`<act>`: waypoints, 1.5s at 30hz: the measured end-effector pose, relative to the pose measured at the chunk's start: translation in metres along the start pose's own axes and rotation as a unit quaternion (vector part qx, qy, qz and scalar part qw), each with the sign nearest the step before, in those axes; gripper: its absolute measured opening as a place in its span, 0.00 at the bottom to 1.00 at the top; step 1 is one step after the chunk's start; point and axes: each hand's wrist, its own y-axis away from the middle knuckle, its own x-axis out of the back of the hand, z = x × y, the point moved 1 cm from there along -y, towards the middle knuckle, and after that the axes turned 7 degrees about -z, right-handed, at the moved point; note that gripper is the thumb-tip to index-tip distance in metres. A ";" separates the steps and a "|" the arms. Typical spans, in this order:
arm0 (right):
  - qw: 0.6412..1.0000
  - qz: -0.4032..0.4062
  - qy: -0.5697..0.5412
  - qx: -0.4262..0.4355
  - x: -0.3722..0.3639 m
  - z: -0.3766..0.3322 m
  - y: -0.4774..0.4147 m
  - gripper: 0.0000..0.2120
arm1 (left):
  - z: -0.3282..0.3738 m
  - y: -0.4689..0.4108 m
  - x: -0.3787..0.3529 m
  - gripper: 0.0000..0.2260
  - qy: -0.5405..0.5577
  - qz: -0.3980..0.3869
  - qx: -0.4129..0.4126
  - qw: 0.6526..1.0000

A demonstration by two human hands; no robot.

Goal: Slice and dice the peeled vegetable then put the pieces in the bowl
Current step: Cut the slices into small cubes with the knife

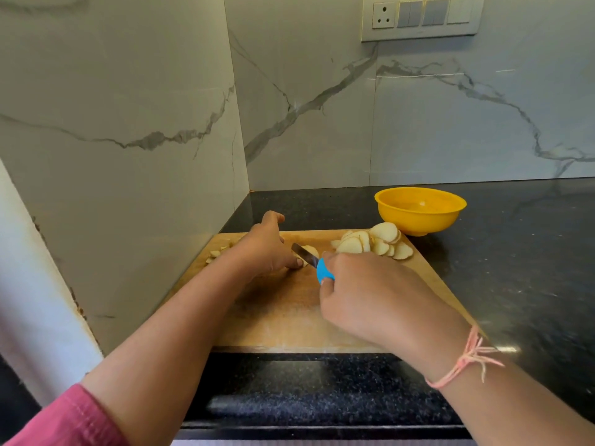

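Note:
On a wooden cutting board (283, 317) my left hand (267, 246) presses down on a few pale potato slices (309, 252), mostly hidden under its fingers. My right hand (370, 297) grips a knife (307, 255) by its blue handle, the blade laid across those slices beside my left fingertips. A heap of round potato slices (376, 243) lies at the board's far right corner. Several small cut pieces (217, 252) sit at the board's far left edge. A yellow bowl (420, 210), with nothing visible inside, stands just behind the heap.
The board lies on a black speckled counter (515, 268) in a corner, with marble wall panels (128, 156) close on the left and behind. A switch plate (421, 17) is high on the back wall. The counter's front edge runs below the board.

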 end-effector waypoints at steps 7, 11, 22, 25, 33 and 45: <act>0.998 -0.043 0.035 0.002 0.011 0.012 0.012 0.17 | 0.000 -0.003 0.001 0.37 -0.009 0.003 0.003 1.000; 0.997 -0.071 0.039 -0.007 0.020 0.022 0.034 0.16 | -0.002 -0.003 0.002 0.35 -0.005 -0.010 -0.014 1.000; 0.991 0.011 -0.120 -0.052 0.019 0.042 0.044 0.20 | -0.005 0.000 0.007 0.31 -0.184 -0.112 -0.159 0.963; 0.991 0.001 -0.126 -0.053 0.016 0.041 0.040 0.19 | -0.004 -0.003 0.008 0.30 -0.203 -0.114 -0.156 0.960; 0.994 -0.005 -0.099 -0.055 0.011 0.036 0.026 0.18 | 0.003 -0.001 0.006 0.18 -0.245 -0.078 -0.143 0.956; 0.997 -0.032 -0.055 -0.043 0.004 0.011 -0.004 0.13 | 0.019 0.005 -0.009 0.17 -0.255 -0.017 -0.013 0.967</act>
